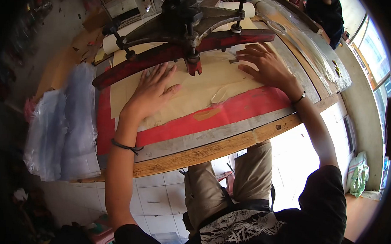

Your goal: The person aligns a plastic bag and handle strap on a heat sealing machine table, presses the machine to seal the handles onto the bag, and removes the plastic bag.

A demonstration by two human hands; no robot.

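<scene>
My left hand (151, 94) lies palm down, fingers stretched out, on a tan sheet (192, 96) at the worktable. Also flat with its fingers spread, my right hand (268, 67) rests toward the sheet's right side, a small dark metal piece (234, 61) near its fingertips. Under the tan sheet lies a red sheet (243, 105), showing along the front and left. A torn, curled patch (218, 95) marks the tan surface. Over the sheet, just beyond both hands, stretches the red bar (215, 43) of a machine with a dark metal frame (182, 20). Neither hand holds anything.
Stacked clear plastic sleeves (77, 126) hang over the table's left edge. More clear plastic (309, 57) lies at the right, with a small yellow-and-black tool (336, 69). A wooden strip (194, 154) forms the front edge. Another person (326, 17) is at the far right.
</scene>
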